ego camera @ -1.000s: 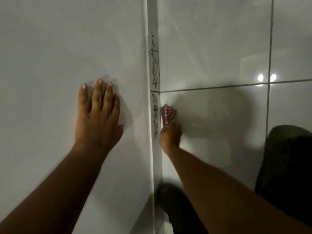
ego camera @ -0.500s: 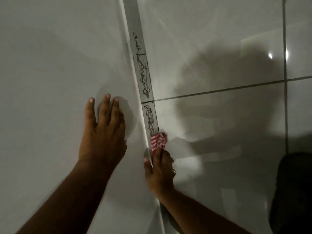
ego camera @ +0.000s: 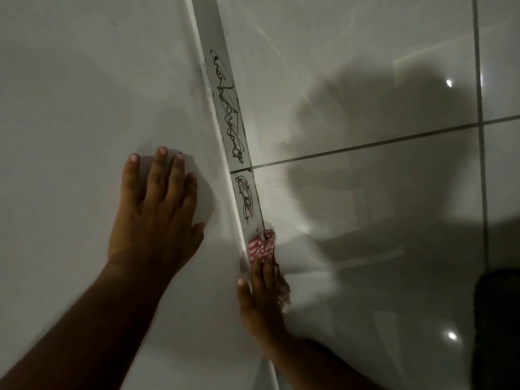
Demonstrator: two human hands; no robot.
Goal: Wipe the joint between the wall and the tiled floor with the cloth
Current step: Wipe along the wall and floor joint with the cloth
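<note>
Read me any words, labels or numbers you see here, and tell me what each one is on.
No readable text in view.
Black scribbles on the skirting strip, upper section: loops only, no letters or numbers.
Black scribble on the lower section: also illegible.
Red-and-white cloth: pattern only, no label visible.

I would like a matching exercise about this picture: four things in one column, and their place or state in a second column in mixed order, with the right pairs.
Things
1. left hand
2. right hand
3. cloth
4. black scribbles

Place or state
A. red and white, pressed at the joint
B. flat on the wall, fingers spread
C. on the narrow strip, beyond the cloth
D. holding the cloth

Pairs: 1-B, 2-D, 3-A, 4-C
</note>
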